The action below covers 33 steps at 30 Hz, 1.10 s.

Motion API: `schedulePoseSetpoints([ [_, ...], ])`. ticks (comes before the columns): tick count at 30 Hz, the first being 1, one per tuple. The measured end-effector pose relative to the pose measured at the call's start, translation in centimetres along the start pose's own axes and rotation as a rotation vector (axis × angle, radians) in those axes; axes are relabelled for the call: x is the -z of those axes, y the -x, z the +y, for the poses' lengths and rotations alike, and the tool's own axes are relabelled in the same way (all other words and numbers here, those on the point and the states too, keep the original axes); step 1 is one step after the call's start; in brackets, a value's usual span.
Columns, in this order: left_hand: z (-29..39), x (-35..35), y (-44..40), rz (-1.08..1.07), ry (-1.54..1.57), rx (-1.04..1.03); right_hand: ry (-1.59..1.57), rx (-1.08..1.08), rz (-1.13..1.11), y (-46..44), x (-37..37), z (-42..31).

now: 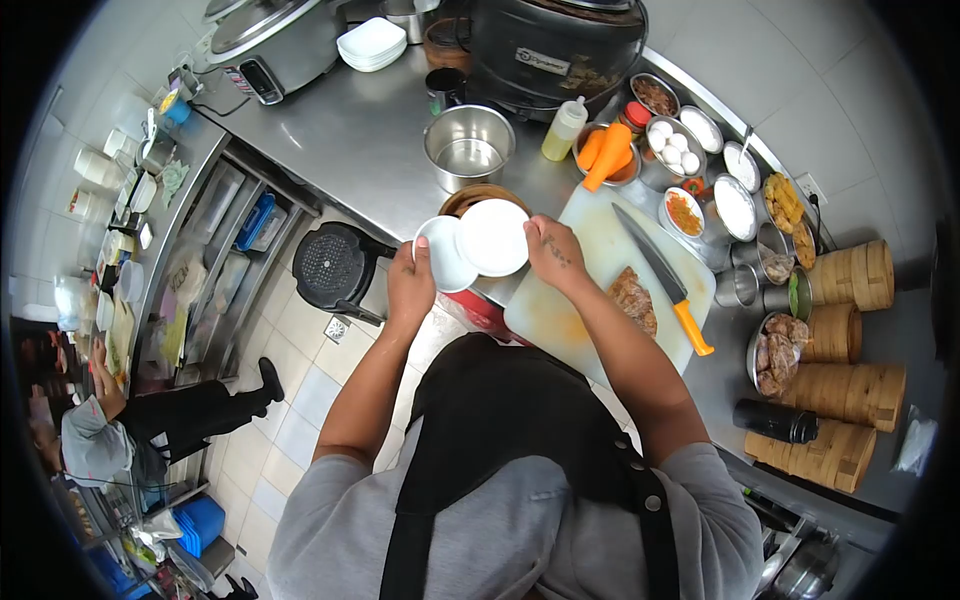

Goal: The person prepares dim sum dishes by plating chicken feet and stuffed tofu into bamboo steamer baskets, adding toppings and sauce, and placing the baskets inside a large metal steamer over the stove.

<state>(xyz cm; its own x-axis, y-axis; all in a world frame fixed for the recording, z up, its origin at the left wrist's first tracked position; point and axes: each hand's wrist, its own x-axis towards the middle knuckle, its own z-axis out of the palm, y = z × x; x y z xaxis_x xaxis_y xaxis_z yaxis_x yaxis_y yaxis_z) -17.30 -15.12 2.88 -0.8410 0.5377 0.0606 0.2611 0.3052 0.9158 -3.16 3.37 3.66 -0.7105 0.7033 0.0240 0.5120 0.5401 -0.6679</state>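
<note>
My left hand (pixel 412 280) grips a shallow white round dish (pixel 443 262) by its left edge, thumb on top. In my right hand (pixel 552 250) is a second white round dish (pixel 492 237), pinched at its right rim and overlapping the first. Whether the two touch I cannot tell. Just behind them, partly covered, shows the rim of a bamboo steamer (pixel 478 193) at the counter's edge. A steel pot (pixel 470 147) stands beyond it. To the right, a cutting board (pixel 560 290) bears a knife with an orange handle (pixel 662 275) and a piece of browned meat (pixel 632 302).
Several steel bowls, including one of eggs (pixel 673 146), line the right wall by a squeeze bottle (pixel 566 130). Bamboo steamers (pixel 845 390) stack at far right. A black stool (pixel 338 265) stands on the floor at left. Another person (pixel 110 435) works at the far-left counter.
</note>
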Motion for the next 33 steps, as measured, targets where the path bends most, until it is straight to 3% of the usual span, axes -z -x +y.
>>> schedulePoseSetpoints([
  [5,-2.9,2.7,-1.1,0.146,0.078,0.007,0.267,0.021,-0.125,-4.0,-1.2,-1.2],
  [7,-2.8,3.5,-1.2,0.089,0.106,0.052,0.339,0.058,-0.233,-4.7,-1.8,-0.9],
  [10,-2.0,4.0,-1.0,0.021,0.154,0.070,0.355,0.070,-0.132,-4.1,-0.5,-1.5],
  [13,-0.9,3.6,0.1,-0.183,0.188,0.078,0.049,0.233,0.113,-0.9,3.6,0.4],
  [14,-0.3,3.0,0.7,-0.300,0.125,0.052,-0.048,0.148,0.099,0.4,4.8,2.1],
  [15,0.2,2.2,1.4,-0.418,0.062,0.025,-0.145,0.061,0.086,2.0,6.0,3.8],
  [18,1.4,-2.9,3.6,-0.651,-0.116,-0.176,0.031,-0.123,0.180,7.5,8.9,7.4],
  [21,2.6,-8.3,4.9,-0.765,-0.226,-0.235,0.213,-0.284,0.214,14.0,12.3,9.6],
  [23,2.8,-11.3,5.0,-0.733,-0.306,-0.269,0.303,-0.249,0.253,17.0,12.5,11.2],
  [26,3.4,-14.0,4.0,-0.747,-0.481,-0.259,0.323,-0.230,0.123,19.4,11.2,12.3],
  [29,5.6,-15.5,4.0,-0.482,-0.612,-0.707,0.330,-0.261,0.109,20.1,9.4,12.1],
  [31,8.6,-17.4,3.7,-0.692,-0.515,-0.677,0.292,-0.318,0.125,19.8,8.4,11.9],
  [33,7.8,-24.7,2.9,-0.986,-0.322,-0.415,0.206,-0.356,0.142,18.9,8.7,11.3],
])
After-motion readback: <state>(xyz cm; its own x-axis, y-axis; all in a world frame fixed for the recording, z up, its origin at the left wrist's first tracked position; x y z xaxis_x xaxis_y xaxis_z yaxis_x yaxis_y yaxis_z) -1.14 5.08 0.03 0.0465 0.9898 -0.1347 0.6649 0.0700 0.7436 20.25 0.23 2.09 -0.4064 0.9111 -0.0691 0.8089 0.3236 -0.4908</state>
